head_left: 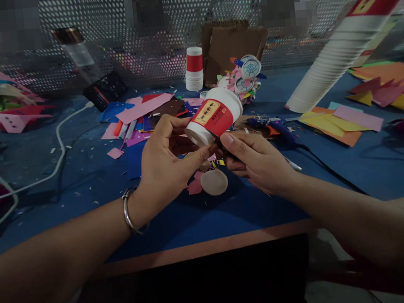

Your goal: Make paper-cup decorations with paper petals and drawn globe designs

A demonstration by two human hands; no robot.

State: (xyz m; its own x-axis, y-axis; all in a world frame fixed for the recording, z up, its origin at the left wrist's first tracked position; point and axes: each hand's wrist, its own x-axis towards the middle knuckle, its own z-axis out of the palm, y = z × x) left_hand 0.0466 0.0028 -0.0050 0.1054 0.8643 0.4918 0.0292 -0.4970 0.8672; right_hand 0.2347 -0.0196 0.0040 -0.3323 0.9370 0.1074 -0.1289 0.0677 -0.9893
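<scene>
A white paper cup [216, 114] with a red printed band is tilted on its side above the table. My left hand [169, 159], wearing a silver bangle, is closed around the base end of the cup, thumb underneath. Close against the cup's lower edge is my right hand [256, 158], its thumb and fingers pinched on a small dark thing that I cannot make out. Below the hands, a pale round disc [214, 182] lies on the blue table beside pink paper scraps [194, 185].
A tall leaning stack of paper cups [336, 62] stands at the right, a shorter stack [194, 69] at the back. Colored paper [342, 121], a blue glue gun [282, 132], a black device [105, 91] and a white cable [60, 141] lie around. Brown cardboard [237, 48] leans behind.
</scene>
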